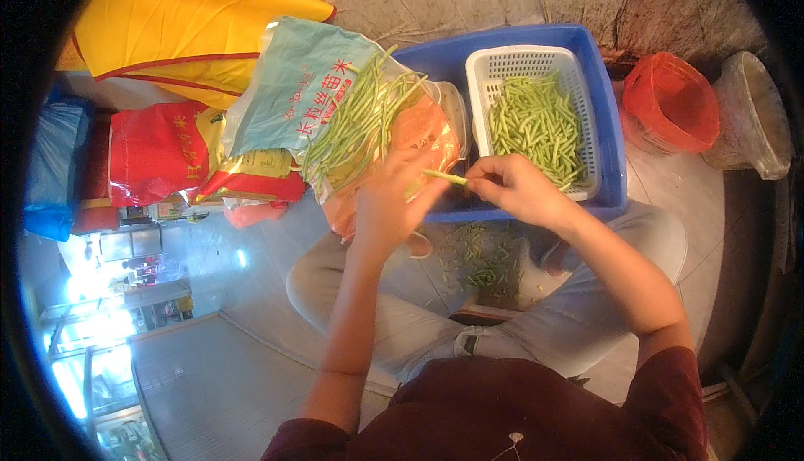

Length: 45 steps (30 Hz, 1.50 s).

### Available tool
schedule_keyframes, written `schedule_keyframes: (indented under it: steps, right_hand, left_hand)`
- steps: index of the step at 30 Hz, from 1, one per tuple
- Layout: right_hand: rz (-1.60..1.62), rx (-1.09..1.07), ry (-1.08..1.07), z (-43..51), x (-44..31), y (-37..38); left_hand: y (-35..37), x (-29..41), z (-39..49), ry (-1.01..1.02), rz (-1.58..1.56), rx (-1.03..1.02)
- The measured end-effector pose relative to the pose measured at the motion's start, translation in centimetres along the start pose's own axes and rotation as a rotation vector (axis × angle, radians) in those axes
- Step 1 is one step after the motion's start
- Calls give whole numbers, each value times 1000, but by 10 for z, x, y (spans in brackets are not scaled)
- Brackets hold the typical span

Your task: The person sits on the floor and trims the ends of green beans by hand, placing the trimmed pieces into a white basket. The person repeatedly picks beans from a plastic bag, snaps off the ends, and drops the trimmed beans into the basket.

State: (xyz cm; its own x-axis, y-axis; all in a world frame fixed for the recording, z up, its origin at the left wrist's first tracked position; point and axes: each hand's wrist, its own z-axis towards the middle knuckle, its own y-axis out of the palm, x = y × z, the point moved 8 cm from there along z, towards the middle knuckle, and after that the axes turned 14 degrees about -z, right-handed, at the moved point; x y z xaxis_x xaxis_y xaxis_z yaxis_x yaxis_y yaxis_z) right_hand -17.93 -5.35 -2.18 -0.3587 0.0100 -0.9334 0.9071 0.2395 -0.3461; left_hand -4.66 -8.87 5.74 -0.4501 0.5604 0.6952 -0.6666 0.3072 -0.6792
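Observation:
Between thumb and fingers, my right hand (521, 191) pinches a short green bean piece (447, 177) at the near edge of a blue plastic tub (609, 115). The piece points left towards my left hand (392, 200), which is motion-blurred; whether its fingers grip the bean's far end is unclear. Inside the tub sits a white plastic basket (480, 97) heaped with cut green bean pieces (537, 125). Long whole green beans (358, 122) lie on a rice bag (282, 84) left of the basket, partly over the tub. My left hand covers part of the bag's orange end.
Bean scraps (490, 263) litter the floor between my legs. On the right stand a red container (669, 103) and a plastic-lined bucket (750, 115). Red packages (157, 153), a yellow cloth (182, 21) and a blue plastic bag (56, 159) are at left.

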Motion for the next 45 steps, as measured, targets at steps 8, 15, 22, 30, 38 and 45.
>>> schedule_keyframes:
  steps: [8,15,22,30,38,45]
  right_hand:
    - [435,30,90,-3,-3,4]
    - [643,-42,174,-6,4,25]
    - [429,159,5,-4,-6,0]
    - [-192,452,-334,-19,-43,-18]
    - [-338,472,-429,-21,-50,-13]
    - [-247,417,-417,-22,-48,-8]
  left_hand:
    - [18,-2,-6,-71,-146,7]
    - [25,-71,-25,-675,-1030,687]
    - [42,-69,-31,-774,-1231,356]
    - [48,-45,-29,-806,-1134,71]
    - [55,-48,-37,-886,-1280,29]
    - [80,-51,-54,-1053,-1695,26]
